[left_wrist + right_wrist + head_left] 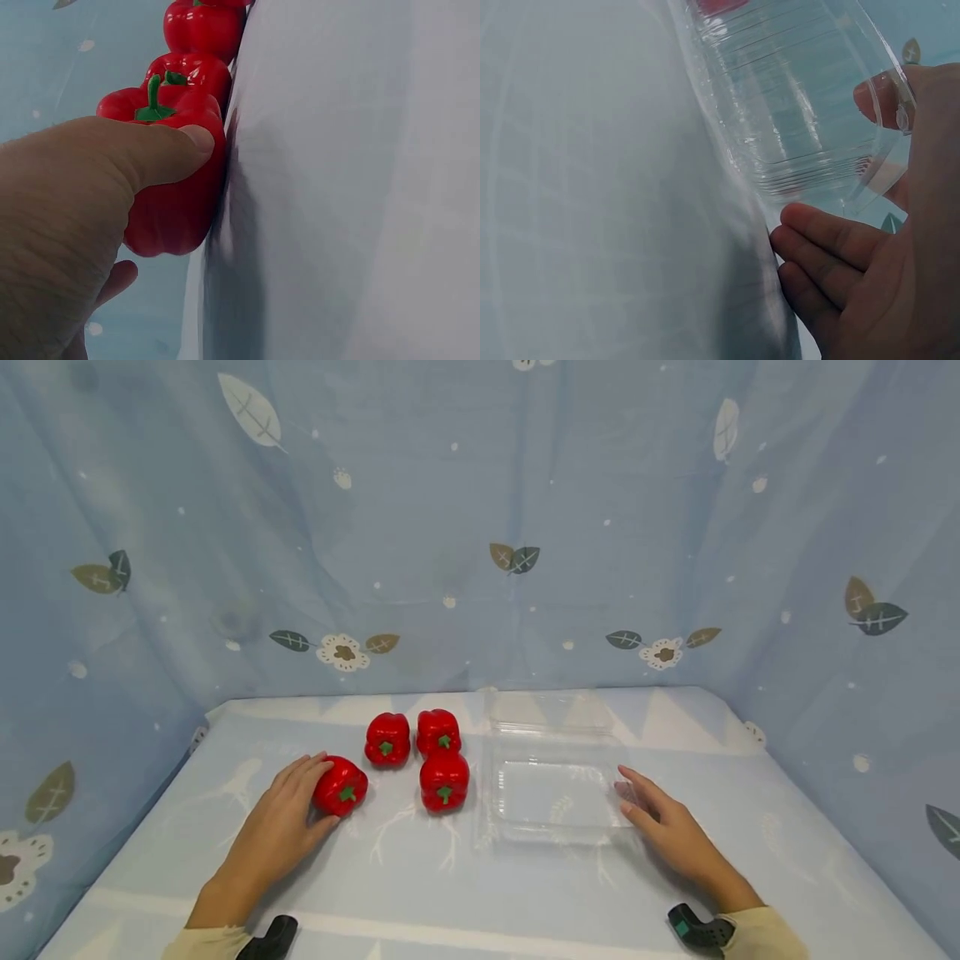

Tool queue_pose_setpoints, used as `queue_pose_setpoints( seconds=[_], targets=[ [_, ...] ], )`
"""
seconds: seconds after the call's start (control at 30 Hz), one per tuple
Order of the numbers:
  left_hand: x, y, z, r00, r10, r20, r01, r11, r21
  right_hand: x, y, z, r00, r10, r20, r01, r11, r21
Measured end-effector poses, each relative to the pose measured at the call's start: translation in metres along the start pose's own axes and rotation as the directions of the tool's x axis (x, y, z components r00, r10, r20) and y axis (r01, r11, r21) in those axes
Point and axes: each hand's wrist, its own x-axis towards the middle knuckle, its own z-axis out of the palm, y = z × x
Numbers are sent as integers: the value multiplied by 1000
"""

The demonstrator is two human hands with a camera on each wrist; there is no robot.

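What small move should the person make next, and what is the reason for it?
Probably the left hand should lift its pepper and bring it rightward, toward the box. This hand has hold of the pepper, the box lies open with no pepper inside, and the right hand is at the box's right edge, perhaps ready to steady it.

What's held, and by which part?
Left hand: a red pepper, by its sides. Right hand: at the right end of the clear container; grip can't be told.
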Motion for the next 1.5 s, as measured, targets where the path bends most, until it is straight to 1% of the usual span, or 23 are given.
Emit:
queue_pose_setpoints(
  seconds=[0.1,0.3,0.5,0.6,0.73,0.83,0.97,1.1,1.17,1.3,1.43,1.5],
  targets=[
    [0,-1,-3,1000,19,-24,-19,1000,2,2,-1,1,1000,-10,-6,10,1000,17],
    [0,-1,-3,999,31,-33,-32,999,-12,3,-3,2,1000,-7,-20,8,999,39],
    [-3,2,-1,999,-1,-37,0,999,-34,0,-4,0,1000,-16,-18,16,999,27],
    [-4,3,2,1000,-24,-6,24,998,-65,-1,-4,-1,999,-17,-31,17,1000,13],
    [-5,3,3,998,-62,28,64,995,-77,0,-4,-1,999,-24,-44,25,1000,2],
    [-4,1,2,998,-66,17,67,996,-67,1,-3,0,998,-40,-48,39,999,-8],
    [-3,-1,1,999,-52,-1,52,997,-58,2,-3,1,998,-41,-48,40,999,-15],
    [-3,-2,2,997,-77,11,77,995,-59,2,-4,0,998,-40,-48,39,999,-20],
    [-4,-2,2,996,-88,7,88,995,-56,2,-4,-1,998,-40,-46,39,999,-22],
    [-4,-2,1,996,-90,-17,89,994,-60,4,-5,0,998,-43,-42,42,999,-14],
    [-1,2,0,992,-126,-17,124,988,-90,2,-4,1,998,-41,-47,41,999,-4],
    [1,3,-1,988,-153,-16,150,981,-123,3,-3,3,998,-39,-47,39,999,1]
  ],
)
